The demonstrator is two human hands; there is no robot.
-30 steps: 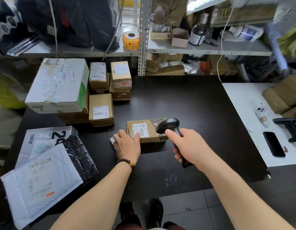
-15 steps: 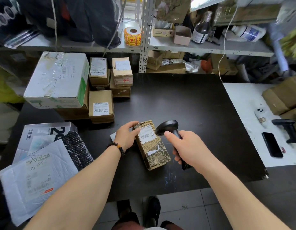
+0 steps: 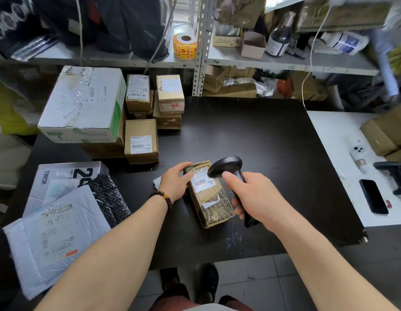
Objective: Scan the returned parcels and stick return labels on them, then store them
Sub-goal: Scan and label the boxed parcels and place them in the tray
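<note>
The patterned brown parcel lay flat on the black counter, near its front edge and about midway across, its long side running away from the person. A white barcode label sat on its far end. The left hand held that far end, its grip curled over the parcel's left corner with the thumb at the label's edge. The right hand had its grip wrapped round the handle of a black scanner, whose head hung just above the label. A bead bracelet circled the left wrist. Small brown boxes stood stacked at the counter's back left, beside a large white-and-green box. A white padded envelope lay at the front left. A roll of yellow stickers stood on the shelf behind. To the right, a phone lay on a white counter.
</note>
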